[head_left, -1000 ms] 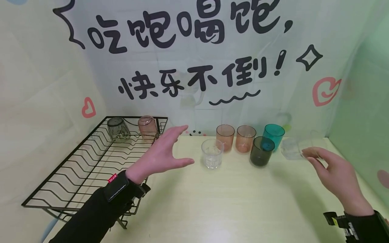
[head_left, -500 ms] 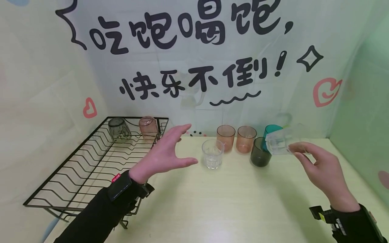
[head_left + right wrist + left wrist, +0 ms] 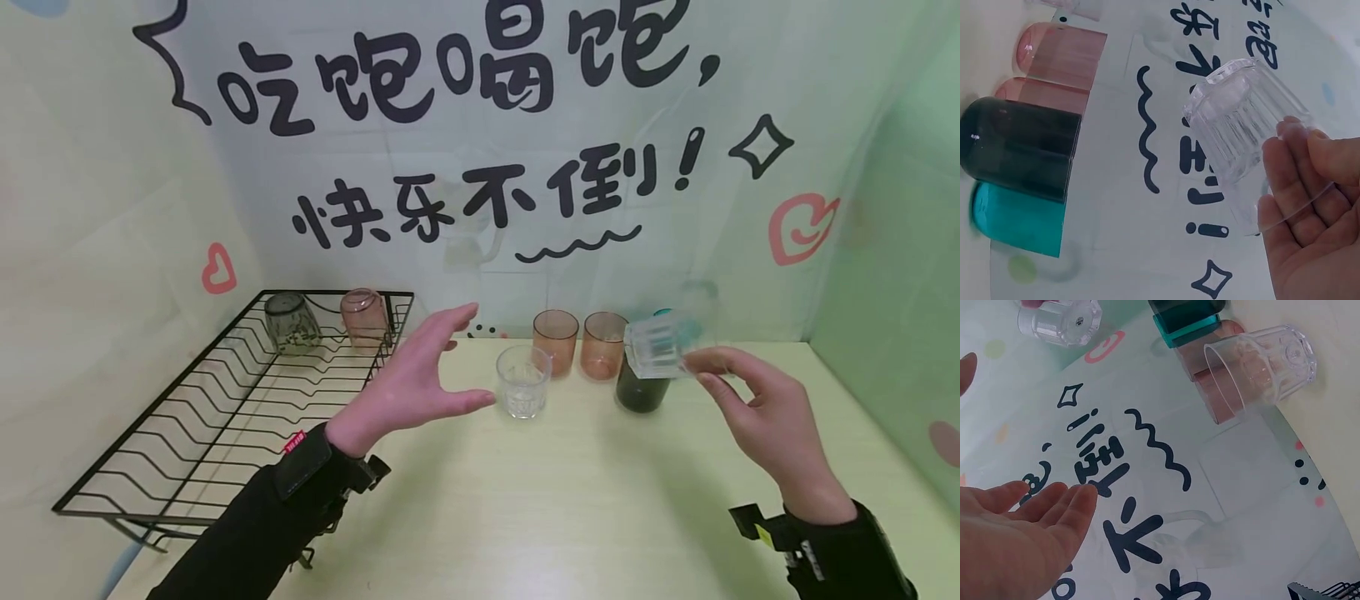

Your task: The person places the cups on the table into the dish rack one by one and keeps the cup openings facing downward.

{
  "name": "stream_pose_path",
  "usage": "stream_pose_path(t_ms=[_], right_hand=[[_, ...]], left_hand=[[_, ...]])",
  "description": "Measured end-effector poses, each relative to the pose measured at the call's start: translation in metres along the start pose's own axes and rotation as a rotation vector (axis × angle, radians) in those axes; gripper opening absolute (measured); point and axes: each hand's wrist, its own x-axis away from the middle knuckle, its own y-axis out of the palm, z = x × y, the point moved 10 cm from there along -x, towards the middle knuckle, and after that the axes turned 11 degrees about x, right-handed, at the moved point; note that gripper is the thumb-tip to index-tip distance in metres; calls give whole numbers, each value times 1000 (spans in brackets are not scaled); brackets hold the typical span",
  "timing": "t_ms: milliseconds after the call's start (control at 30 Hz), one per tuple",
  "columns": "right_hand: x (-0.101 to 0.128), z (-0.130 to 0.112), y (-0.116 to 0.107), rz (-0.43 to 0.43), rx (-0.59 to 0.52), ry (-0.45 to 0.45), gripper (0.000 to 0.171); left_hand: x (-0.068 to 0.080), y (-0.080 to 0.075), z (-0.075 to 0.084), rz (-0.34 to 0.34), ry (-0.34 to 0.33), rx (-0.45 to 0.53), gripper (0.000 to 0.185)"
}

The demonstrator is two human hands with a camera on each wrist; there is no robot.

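Observation:
My right hand (image 3: 765,408) pinches a clear glass (image 3: 656,346) near its rim, thumb against fingers. The glass lies sideways in the air, base pointing left, overlapping the dark grey cup (image 3: 641,393) and most of the teal cup (image 3: 1019,215). Fluted sides of the held glass show in the right wrist view. My left hand (image 3: 420,379) hovers with thumb and fingers spread apart, holding nothing. Just right of its fingertips a second clear glass (image 3: 522,390) stands upright on the table. Behind that are two orange cups (image 3: 556,342), (image 3: 602,354), also upright.
To the left stands a black wire dish rack (image 3: 135,516). At its far end a grey glass (image 3: 291,327) and a pink glass (image 3: 365,318) sit upside down. A printed backdrop (image 3: 450,275) rises behind the pale table (image 3: 525,517).
My right hand has carried the clear glass leftward from the table's right side to in front of the teal and dark cups. My left hand has drifted slightly right, still spread.

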Motion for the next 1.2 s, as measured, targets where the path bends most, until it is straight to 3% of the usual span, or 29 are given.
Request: stream_pose_path(t_ms=[667,1200], right_hand=[[0,-29,26,23,-315,4,35],[-2,-51,41,-14,-447,-19,26]], left_hand=[[-4,7,12,38,58,80,100],[-6,18,23,27,117,126,99]])
